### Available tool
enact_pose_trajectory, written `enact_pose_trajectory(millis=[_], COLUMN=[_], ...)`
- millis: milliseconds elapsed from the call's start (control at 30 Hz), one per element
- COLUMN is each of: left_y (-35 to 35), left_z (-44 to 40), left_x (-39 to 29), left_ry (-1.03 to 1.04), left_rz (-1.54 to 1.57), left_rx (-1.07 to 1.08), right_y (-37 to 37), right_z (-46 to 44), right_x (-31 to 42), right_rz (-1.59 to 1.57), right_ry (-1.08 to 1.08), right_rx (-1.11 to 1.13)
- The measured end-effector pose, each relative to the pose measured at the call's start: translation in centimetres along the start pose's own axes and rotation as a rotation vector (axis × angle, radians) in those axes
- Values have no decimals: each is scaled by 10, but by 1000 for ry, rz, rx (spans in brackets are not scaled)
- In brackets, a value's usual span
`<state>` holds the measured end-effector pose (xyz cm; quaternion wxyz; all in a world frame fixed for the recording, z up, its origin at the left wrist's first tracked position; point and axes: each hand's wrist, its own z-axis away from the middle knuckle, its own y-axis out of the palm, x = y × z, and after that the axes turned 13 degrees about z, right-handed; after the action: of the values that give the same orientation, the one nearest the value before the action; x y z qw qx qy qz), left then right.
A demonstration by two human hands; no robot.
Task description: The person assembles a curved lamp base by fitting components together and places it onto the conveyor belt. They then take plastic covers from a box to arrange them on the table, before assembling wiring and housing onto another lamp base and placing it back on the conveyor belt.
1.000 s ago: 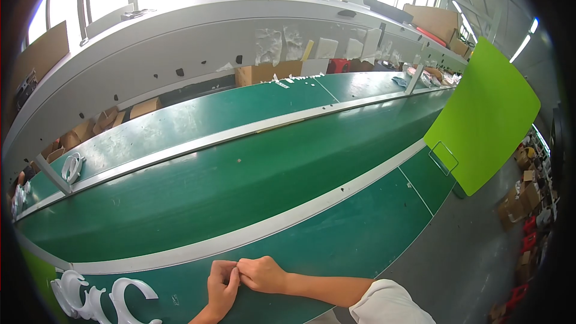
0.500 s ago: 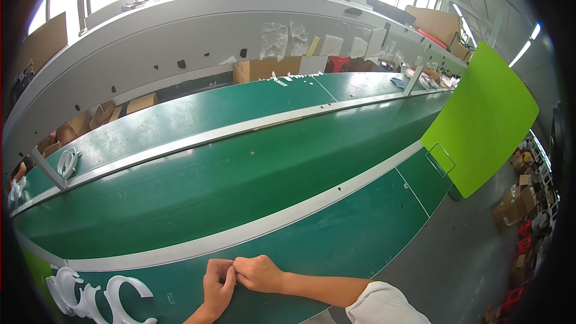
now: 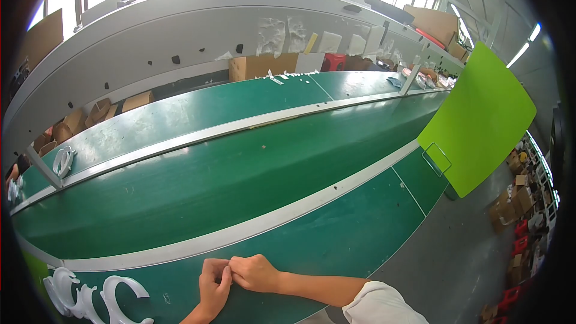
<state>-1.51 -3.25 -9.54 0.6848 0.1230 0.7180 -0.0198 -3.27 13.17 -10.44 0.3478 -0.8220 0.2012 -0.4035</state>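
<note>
Above the near strip of green worktop point(image 3: 324, 228), my left hand point(image 3: 215, 283) and my right hand point(image 3: 255, 273) meet fingertip to fingertip. Both are closed in a pinch, and whatever sits between the fingers is too small or hidden to name. Left of my hands, several white curved plastic pieces point(image 3: 123, 288) lie on the worktop, the closest one a C-shaped arc. They are apart from my left hand.
A green conveyor belt point(image 3: 240, 174) runs beyond a pale metal rail point(image 3: 252, 228). At right stands a lime-green panel point(image 3: 483, 120) with a wire loop. White ring-shaped parts point(image 3: 63, 162) rest on the far bench at left; cardboard boxes point(image 3: 261, 67) sit behind it.
The view has shifted slightly. My hands keep the same pinched pose together, and the white pieces stay where they lay.
</note>
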Motion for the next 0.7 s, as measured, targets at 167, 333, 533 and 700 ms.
enact_pose_trajectory(millis=[167, 333, 533, 700], left_y=[0, 0, 2, 1], left_z=[-1, -1, -1, -1], left_x=[5, 2, 2, 4], left_ry=[28, 23, 35, 32], left_rz=[21, 11, 18, 19], left_rx=[-41, -36, -51, -54], right_y=[-2, -2, -2, -1], right_z=[-1, -1, 0, 0], right_x=[1, 1, 1, 0], right_rz=[-10, -16, 11, 3], right_ry=[-6, -10, 14, 12], right_rx=[-10, -1, 49, 42])
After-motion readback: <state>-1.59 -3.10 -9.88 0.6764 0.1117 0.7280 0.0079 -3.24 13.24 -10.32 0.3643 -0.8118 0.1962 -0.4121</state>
